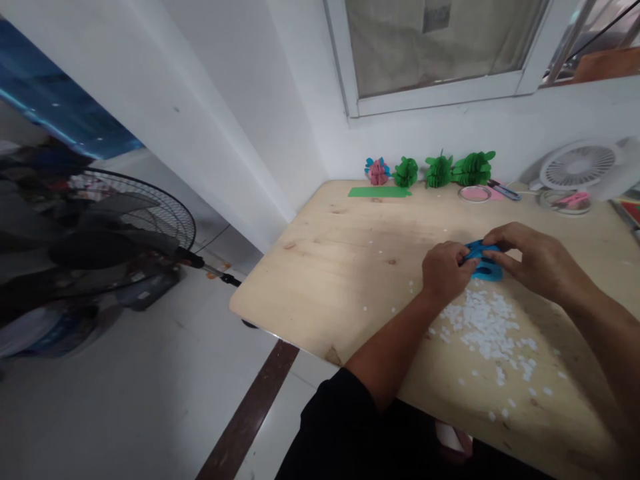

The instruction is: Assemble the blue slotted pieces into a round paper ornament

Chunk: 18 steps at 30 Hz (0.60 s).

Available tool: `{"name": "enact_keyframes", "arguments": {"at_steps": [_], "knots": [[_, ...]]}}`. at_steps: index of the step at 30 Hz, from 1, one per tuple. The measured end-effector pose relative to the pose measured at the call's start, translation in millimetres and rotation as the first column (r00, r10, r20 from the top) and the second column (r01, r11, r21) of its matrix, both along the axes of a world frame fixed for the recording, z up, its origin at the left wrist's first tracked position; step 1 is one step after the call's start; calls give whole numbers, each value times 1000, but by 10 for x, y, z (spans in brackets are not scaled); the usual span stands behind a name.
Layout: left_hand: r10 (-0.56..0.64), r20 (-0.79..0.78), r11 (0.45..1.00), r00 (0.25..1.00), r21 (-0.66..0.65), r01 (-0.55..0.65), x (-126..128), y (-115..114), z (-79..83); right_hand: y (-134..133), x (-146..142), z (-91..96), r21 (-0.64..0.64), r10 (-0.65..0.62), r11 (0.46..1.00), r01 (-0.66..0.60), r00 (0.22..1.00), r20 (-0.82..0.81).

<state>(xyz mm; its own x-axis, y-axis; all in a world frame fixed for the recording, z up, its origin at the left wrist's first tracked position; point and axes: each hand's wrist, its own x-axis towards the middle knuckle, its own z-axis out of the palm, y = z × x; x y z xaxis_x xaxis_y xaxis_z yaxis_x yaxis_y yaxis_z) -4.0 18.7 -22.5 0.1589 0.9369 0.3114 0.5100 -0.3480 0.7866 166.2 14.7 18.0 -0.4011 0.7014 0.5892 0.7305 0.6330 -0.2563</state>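
Both hands meet over a blue folded paper piece [487, 270] on the right half of the wooden table [320, 267]. My left hand [447, 270] pinches its left side between thumb and fingers. From the other side, the thumb and fingertips of my right hand [533, 257] close on its right edge. The paper looks layered, with dark openings or folds in it; the fingers hide part of it. Just in front of it lies a scattered heap of small white bits [487, 323], spreading toward the table's near edge.
Along the wall stand a pink-and-blue paper figure [377, 172] and several green ones [439, 172]. A green strip [379, 192], a round ring-like item [475, 194], a utility knife [504, 190] and a small white fan [580, 165] lie nearby. A black floor fan [125, 233] stands left.
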Motion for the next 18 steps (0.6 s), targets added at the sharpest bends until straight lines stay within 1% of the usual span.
{"name": "enact_keyframes", "arguments": {"at_steps": [3,5,12,18], "knots": [[31,68,1000,997,-7,-31,-5,3,0,-21,-17,1,15,-42,999,42,999,-21],[35,85,999,996,-1,-35,-15,10,-2,-27,-14,-10,4,-72,997,72,997,-20],[-7,-34,999,999,52,9,-34,42,-64,15,60,-85,-43,-115,992,117,992,49],[9,-111,999,994,45,-4,-40,52,-79,34,80,-65,-80,-108,990,112,993,54]]}}
